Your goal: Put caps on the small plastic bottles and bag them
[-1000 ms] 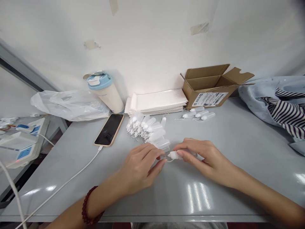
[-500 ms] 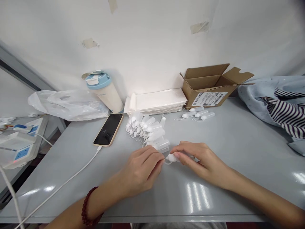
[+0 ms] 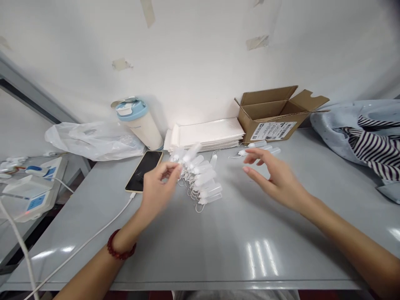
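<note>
My left hand point(image 3: 161, 185) is pinched at the left side of a pile of small translucent plastic bottles point(image 3: 204, 178). Between its thumb and forefinger is the capped end of one such bottle point(image 3: 191, 152), blurred and tilted over the pile. These bottles have white pointed caps with thin white cords that curl out at the left. In the air to the right, my right hand point(image 3: 275, 177) holds nothing, its fingers apart and curved. Just beyond its fingertips lie a few more of the bottles point(image 3: 258, 144), partly hidden by the hand.
Behind the pile lies a stack of white padded envelopes point(image 3: 208, 132), beside an opened cardboard box point(image 3: 271, 121). To the left are a phone point(image 3: 142, 171) on a white cable, a blue-lidded tumbler point(image 3: 143, 127) and a plastic bag point(image 3: 90, 139). Striped cloth point(image 3: 375, 141) lies right.
My hands have parted. The left has carried a bottle up and left to the far end of the pile. My right hand has let go and moved right and away from me.
</note>
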